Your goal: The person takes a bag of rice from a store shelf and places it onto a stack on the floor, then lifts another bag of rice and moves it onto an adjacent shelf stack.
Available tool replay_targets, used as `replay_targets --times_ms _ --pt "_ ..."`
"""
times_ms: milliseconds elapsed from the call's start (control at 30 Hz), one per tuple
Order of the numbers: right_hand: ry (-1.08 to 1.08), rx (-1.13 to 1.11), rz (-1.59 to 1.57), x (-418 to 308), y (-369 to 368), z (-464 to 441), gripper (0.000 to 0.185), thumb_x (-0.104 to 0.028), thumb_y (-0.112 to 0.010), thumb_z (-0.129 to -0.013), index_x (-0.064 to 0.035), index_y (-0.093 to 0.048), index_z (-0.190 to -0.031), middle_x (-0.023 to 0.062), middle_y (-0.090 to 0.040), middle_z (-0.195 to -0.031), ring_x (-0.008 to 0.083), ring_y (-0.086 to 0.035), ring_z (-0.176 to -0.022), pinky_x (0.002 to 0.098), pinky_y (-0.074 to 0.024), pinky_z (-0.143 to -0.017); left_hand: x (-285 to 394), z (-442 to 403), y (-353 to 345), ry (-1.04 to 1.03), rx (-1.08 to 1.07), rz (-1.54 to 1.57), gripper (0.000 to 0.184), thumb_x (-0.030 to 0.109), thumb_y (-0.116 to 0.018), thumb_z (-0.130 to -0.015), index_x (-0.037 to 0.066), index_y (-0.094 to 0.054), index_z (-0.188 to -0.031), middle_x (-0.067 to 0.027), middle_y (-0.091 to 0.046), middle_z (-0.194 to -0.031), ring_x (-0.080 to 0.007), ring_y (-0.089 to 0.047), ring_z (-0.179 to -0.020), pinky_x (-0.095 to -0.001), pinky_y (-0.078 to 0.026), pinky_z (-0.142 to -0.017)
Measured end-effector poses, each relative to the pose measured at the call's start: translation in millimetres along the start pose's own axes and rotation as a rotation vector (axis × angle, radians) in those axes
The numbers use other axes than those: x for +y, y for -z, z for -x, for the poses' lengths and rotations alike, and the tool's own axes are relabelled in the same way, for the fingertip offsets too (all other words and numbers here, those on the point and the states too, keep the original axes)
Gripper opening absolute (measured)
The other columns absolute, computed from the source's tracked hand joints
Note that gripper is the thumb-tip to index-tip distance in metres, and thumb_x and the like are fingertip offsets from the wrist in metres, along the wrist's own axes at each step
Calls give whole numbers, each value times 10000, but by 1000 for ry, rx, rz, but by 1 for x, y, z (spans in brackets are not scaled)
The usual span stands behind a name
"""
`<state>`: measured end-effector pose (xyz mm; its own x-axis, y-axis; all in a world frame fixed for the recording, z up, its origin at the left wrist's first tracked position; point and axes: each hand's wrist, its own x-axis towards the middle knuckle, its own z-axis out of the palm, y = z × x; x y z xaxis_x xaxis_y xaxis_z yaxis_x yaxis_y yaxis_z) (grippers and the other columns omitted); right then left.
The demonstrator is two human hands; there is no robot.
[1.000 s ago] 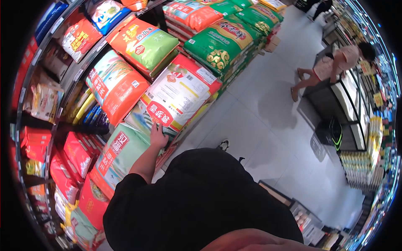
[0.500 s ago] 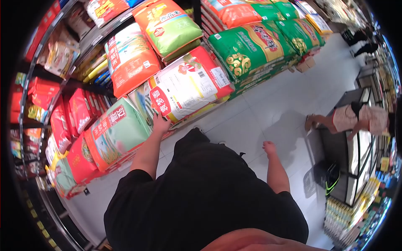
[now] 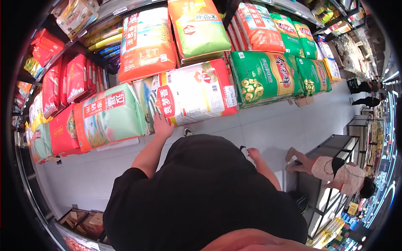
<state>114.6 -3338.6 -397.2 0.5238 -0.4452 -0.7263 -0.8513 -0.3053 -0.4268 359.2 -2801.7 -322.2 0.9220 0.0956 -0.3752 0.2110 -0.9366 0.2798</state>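
Observation:
My left hand (image 3: 162, 126) rests with stretched fingers on the front edge of a white and red rice bag (image 3: 194, 95), where its printed end meets a bag with a landscape picture (image 3: 146, 97). Its fingertips touch the packaging without wrapping round it. My right hand (image 3: 253, 154) hangs beside my body over the floor, fingers loosely bent, with nothing visible in it. Left of my left hand lies a pale green and orange rice bag (image 3: 111, 113). Green rice bags (image 3: 266, 77) are stacked to the right of the white one.
Upright orange (image 3: 147, 46) and green-orange (image 3: 199, 31) bags stand behind the front row. Red packs (image 3: 79, 75) fill the left shelf. A person in a light top (image 3: 339, 171) is beside a dark display stand (image 3: 318, 167) at right. Grey tiled floor (image 3: 268, 125) runs between.
My view has turned, so the bags sit lower and more level. My left hand stays at the white bag's edge with fingers more extended. My right hand appears nearer my body.

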Motion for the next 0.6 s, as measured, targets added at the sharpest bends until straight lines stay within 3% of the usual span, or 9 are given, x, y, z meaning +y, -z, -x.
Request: replay_targets --times_ms 133,233,433,600 --pt "25 14 -40 -52 20 -27 398 -297 -691 -892 28 -732 -1118 130 -742 -986 214 -707 -858 367 -560 -761 -11 1 -1 -53 15 15 908 335 -726 -830 43 -300 -1577 -241 -177 -1675 -394 -182 -1558 -492 -264 -1235" --pt "185 -32 101 -104 29 -51 425 -320 -706 -895 17 -723 -1155 132 -740 -993 204 -704 -853 353 -554 -771 -19 1 -4 -67 19 69 893 326 -728 -827 49 -319 -1571 -240 -192 -1672 -398 -196 -1554 -493 -278 -1228" --pt "470 8 369 -230 36 -117 557 -451 -767 -855 -6 -707 -1185 193 -748 -1121 325 -715 -1056 408 -548 -931 -13 -6 -12 7 52 108 865 313 -724 -835 67 -337 -1567 -223 -211 -1673 -384 -219 -1550 -481 -288 -1236" --pt "796 -32 466 -350 34 -142 664 -477 -796 -817 1 -657 -1255 216 -713 -1168 356 -688 -1085 431 -539 -964 -5 -6 -18 105 101 248 738 268 -699 -859 43 -433 -1510 -235 -301 -1640 -391 -296 -1519 -455 -316 -1229"
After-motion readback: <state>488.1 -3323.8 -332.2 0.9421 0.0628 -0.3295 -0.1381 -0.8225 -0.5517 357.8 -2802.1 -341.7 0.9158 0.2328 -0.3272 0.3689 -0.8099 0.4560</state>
